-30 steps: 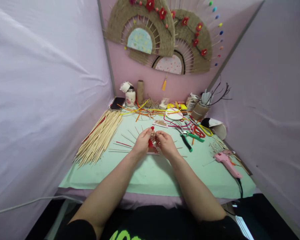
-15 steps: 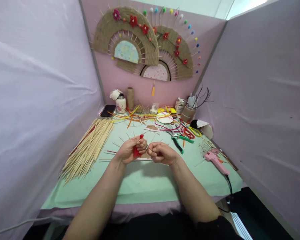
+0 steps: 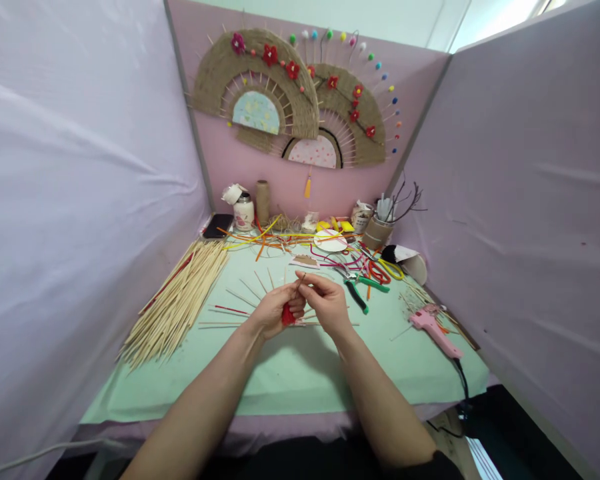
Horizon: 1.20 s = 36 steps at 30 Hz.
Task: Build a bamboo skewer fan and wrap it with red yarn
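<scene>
My left hand (image 3: 275,312) is closed around a soft red craft piece (image 3: 288,315), part of which shows below the fingers; its exact kind is hidden. A thin dark strand (image 3: 301,280), perhaps wire or twine, stands up from the left fingertips. Thumb and fingers of my right hand (image 3: 326,300) pinch this strand, touching the left hand. Under both hands lies a fan frame of thin sticks (image 3: 250,288), spread out in rays on the green cloth, its middle covered by the hands. One ray (image 3: 231,309) is red.
Bamboo sticks (image 3: 177,303) lie heaped at the left. Green-handled pliers (image 3: 356,293), scissors (image 3: 380,270) and a pink glue gun (image 3: 435,331) lie right. Colored pipe cleaners (image 3: 260,243) and jars (image 3: 243,212) line the back. Two twine fans (image 3: 207,80) hang on the pink panel.
Both hands have shifted slightly right and closer together. My right hand has risen to pinch the strand above the left fingertips. The red tip above the left hand no longer shows.
</scene>
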### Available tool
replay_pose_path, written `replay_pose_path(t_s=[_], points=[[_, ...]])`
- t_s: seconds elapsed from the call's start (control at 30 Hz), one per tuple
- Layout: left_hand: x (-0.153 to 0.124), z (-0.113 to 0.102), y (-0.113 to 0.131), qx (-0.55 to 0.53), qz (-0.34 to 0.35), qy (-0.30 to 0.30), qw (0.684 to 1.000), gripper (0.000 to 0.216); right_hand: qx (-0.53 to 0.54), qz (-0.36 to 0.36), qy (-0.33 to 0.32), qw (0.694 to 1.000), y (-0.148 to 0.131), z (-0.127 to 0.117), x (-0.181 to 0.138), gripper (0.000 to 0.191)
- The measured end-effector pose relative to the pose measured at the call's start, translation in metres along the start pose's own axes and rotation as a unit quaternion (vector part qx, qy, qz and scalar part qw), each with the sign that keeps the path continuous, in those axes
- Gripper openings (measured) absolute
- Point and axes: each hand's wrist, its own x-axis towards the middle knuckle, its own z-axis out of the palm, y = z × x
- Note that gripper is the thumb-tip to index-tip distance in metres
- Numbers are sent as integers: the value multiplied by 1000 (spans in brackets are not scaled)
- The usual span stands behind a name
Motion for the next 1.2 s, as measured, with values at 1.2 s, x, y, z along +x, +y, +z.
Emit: replay_pose_path(t_s=[1.2], points=[[-13, -11, 29, 74, 47, -93, 992, 43, -24, -35, -21, 999, 6, -43, 17, 54]])
